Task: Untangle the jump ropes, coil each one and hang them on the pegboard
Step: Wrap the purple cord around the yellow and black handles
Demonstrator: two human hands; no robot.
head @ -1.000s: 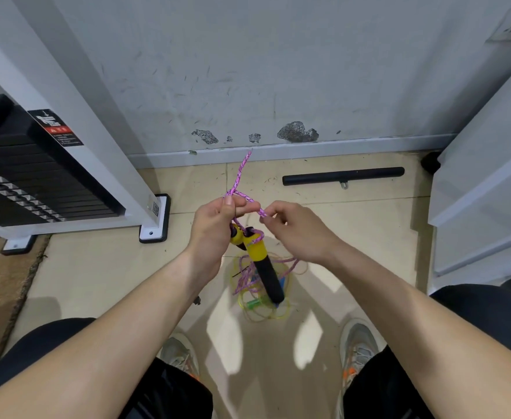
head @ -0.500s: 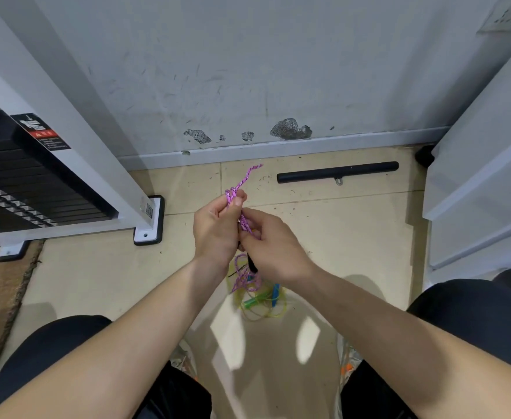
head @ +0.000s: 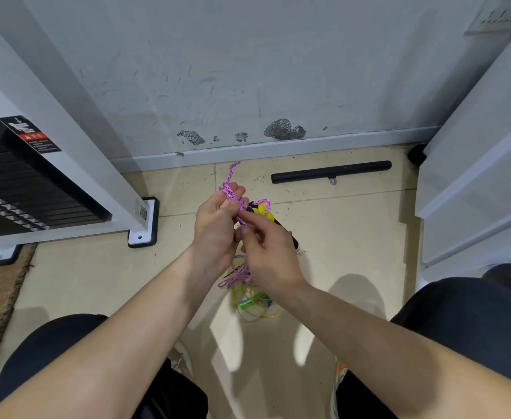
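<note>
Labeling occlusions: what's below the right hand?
Tangled pink rope, yellow-green rope and a green handle; the right hand covers the rest of the pile.

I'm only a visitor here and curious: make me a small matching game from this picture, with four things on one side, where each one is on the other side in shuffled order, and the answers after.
Things:
1. pink rope
2. yellow-green rope
3. black bar
4. weight stack

Places:
A. flat on the floor beside the wall
B. gripped by the left hand and pinched by the right hand
C. at the left, inside a white frame
D. heaped on the floor beneath the hands

Pairs: 1-B, 2-D, 3-A, 4-C.
</note>
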